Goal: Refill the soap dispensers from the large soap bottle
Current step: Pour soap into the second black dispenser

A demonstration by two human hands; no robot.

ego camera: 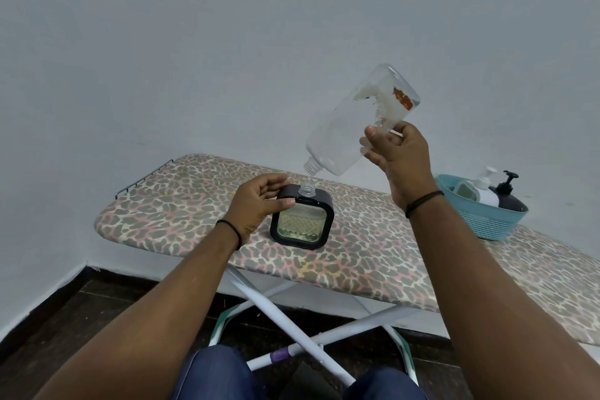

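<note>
Nearest of all, blue knees (pixel 214 373) are seen at the bottom, and the crossed white legs (pixel 259 302) of the ironing board (pixel 181 204) just past them.

On the spotted board top, a square soap dispenser (pixel 302 221) with a black frame is kept upright. It is held by the left hand (pixel 256 204), with the thumb on the near face and the fingers curled round its top left corner. Its pump is off, and its small clear neck (pixel 306 189) is open just right of those fingers. Some yellowish soap is seen inside.

Up and to the right of that grip, the large soap bottle (pixel 354 123) is held in the air by the right hand (pixel 397 156). It is pinched low on its side, and it is tipped so that its open mouth (pixel 311 167) points down. The mouth is just above the small neck, a bit to the right, and not touching. The big bottle looks almost empty. No soap stream can be made out.

Soap could be spilled on the board if the mouth is not lined up over the tiny neck. The clear bottle could slip, because it is held only near one end.

Farther right, past the right hand, a blue basket (pixel 480 221) with more pump bottles (pixel 493 193) is set on the board.
</note>
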